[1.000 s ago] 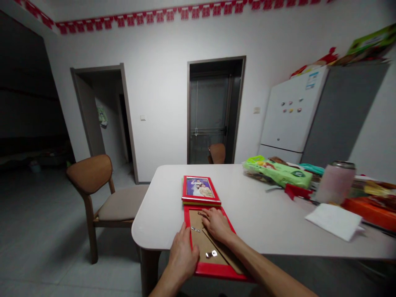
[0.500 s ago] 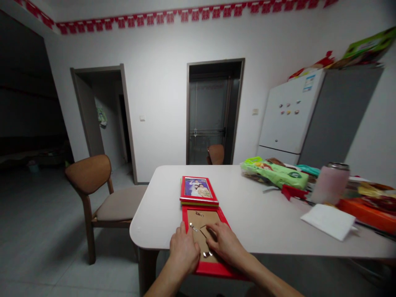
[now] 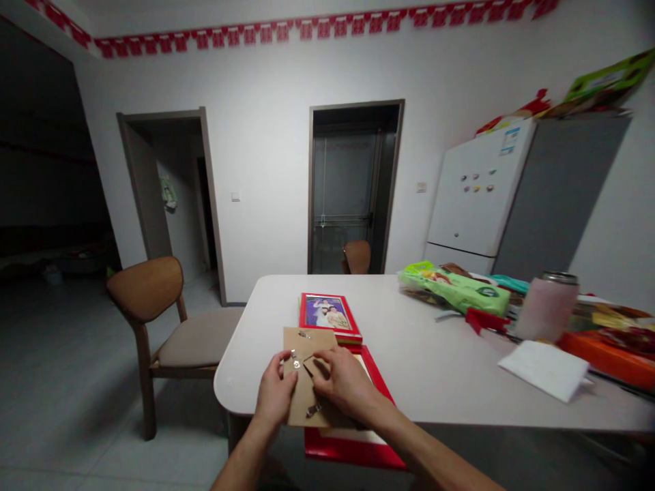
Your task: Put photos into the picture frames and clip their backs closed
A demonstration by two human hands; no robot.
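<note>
A brown backing board (image 3: 301, 402) with metal clips is raised above the red picture frame (image 3: 376, 372) at the table's near edge. My left hand (image 3: 275, 389) grips the board's left edge, thumb on top beside a clip. Over the board's middle, my right hand (image 3: 345, 382) is closed on a cut flap of the board, fingers pinched together. Part of the frame's pale inside shows below and to the right of the board. Just beyond lies a stack of red-edged picture frames (image 3: 349, 327); the top one holds a photo (image 3: 326, 312) of two people.
To the right are a green package (image 3: 460, 286), a pink bottle (image 3: 547, 307), a white folded paper (image 3: 543, 368) and an orange box (image 3: 608, 358). A wooden chair (image 3: 148, 293) stands left of the white table (image 3: 245, 341). A fridge (image 3: 473, 194) is behind at right.
The backing board has come up out of the red frame and shifted left, held in both hands. My left hand has moved left and taken its edge.
</note>
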